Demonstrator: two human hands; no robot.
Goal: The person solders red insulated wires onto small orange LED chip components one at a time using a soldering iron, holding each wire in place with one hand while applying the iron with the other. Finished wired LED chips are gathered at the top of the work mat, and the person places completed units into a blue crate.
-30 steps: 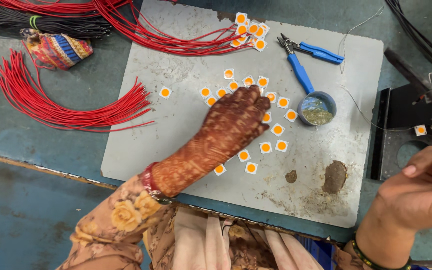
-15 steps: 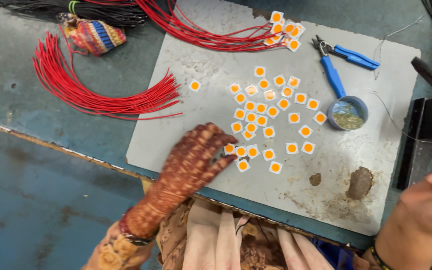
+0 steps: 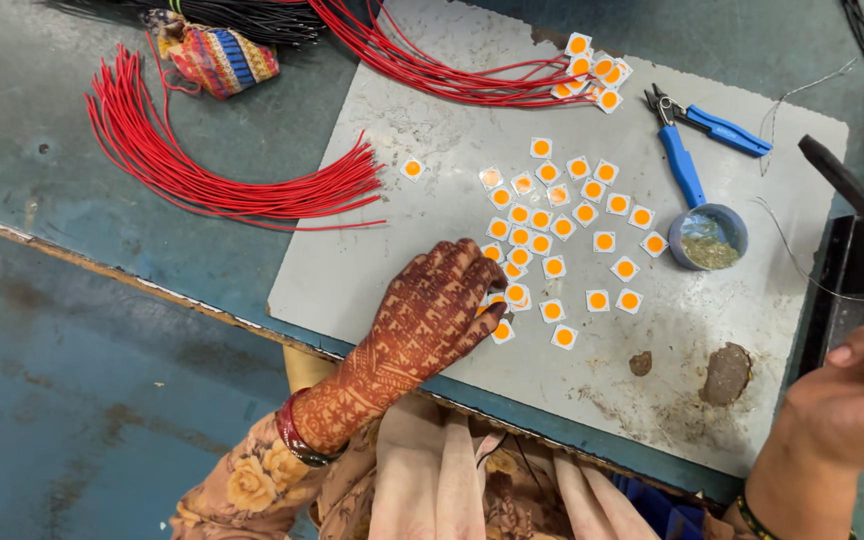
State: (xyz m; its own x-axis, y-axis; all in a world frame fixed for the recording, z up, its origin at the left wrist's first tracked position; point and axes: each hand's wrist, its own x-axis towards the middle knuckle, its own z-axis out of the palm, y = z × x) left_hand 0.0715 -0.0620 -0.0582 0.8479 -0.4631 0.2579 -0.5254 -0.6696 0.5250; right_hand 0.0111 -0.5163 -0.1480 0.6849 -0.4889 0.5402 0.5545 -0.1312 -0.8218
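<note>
My left hand (image 3: pixel 424 322), covered in dark henna patterns, lies on the grey mat (image 3: pixel 372 250) at the near-left edge of a scatter of small white square chips with orange centres (image 3: pixel 580 232). Its thumb and curled fingertips pinch one chip (image 3: pixel 497 299). My right hand (image 3: pixel 857 400) hovers at the right edge past the mat, fingers curled; what it holds is hidden. A dark rod (image 3: pixel 852 190) slants above it.
Blue-handled pliers (image 3: pixel 687 150) and a small blue cup of paste (image 3: pixel 709 237) sit at the mat's far right. Bundles of red wire (image 3: pixel 202 170) fan out at left, with a striped pouch (image 3: pixel 220 58) and more chips (image 3: pixel 592 72) at the back. A black box (image 3: pixel 857 290) stands at right.
My left hand drew back from over the chips to the mat's near edge, then returned to the cluster's near-left side. The view shifted, and my right hand moved slightly.
</note>
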